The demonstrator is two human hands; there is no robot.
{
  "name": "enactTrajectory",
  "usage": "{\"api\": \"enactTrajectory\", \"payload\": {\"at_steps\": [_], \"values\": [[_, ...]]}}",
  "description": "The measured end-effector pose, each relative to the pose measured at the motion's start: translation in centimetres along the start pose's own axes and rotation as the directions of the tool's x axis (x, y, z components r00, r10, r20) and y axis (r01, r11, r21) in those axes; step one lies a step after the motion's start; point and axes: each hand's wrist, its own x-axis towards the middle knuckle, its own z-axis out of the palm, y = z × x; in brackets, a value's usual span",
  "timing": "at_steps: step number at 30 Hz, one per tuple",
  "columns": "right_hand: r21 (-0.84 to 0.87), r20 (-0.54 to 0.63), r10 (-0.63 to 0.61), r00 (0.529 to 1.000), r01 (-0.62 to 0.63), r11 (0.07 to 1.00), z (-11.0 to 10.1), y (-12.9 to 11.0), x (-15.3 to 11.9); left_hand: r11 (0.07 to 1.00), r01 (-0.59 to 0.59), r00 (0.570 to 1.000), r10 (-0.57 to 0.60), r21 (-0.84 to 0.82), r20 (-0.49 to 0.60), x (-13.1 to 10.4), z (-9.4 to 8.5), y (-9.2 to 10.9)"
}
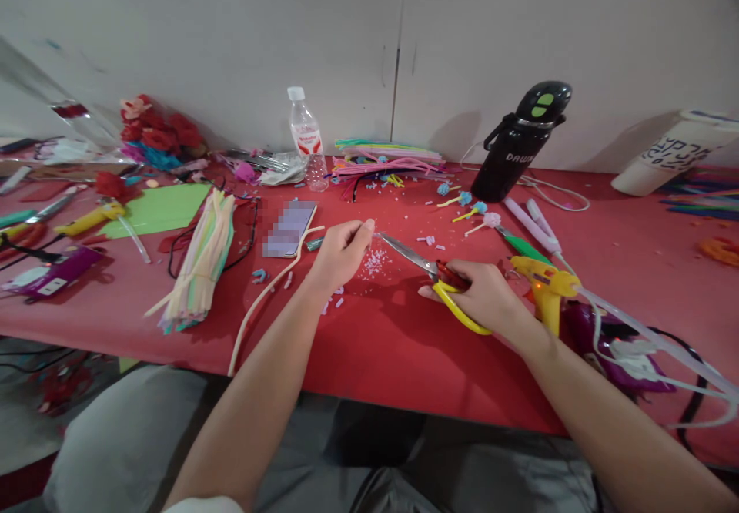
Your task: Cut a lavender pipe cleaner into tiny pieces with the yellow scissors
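My right hand [482, 297] is wrapped round the red and yellow handles of a pair of scissors [404, 251]. The blades point left, their tip close to the fingertips of my left hand [345, 253]. Those fingers are pinched together on something tiny that I cannot make out. Under the blade tip lies a scatter of pale pink clippings [376, 263]. Short pink pieces [339, 293] lie beside my left wrist. A long cream pipe cleaner [262, 295] curves along the table left of my left forearm.
Left stands a bundle of pastel pipe cleaners [202, 259] near a phone [289, 228]. Behind are a plastic bottle [309, 143], more pipe cleaners [386, 165] and a black flask [513, 147]. At right, a yellow glue gun [546, 286] with cables stands close to my right forearm.
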Motion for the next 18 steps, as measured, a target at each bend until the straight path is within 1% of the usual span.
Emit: {"api": "enactTrajectory", "payload": {"at_steps": [7,13,18], "values": [[-0.024,0.012,-0.011,1.0,0.012,1.0,0.21,0.48,0.2,1.0,0.003,1.0,-0.003,0.005,0.006,-0.04,-0.07,0.23],[-0.015,0.001,-0.009,1.0,0.009,1.0,0.07,0.16,0.16,1.0,0.006,1.0,-0.006,-0.011,0.006,-0.01,-0.01,0.01],[0.007,-0.008,0.0,1.0,0.0,1.0,0.0,-0.05,0.01,1.0,0.015,1.0,-0.015,-0.005,-0.027,0.07,-0.07,-0.12]]}}
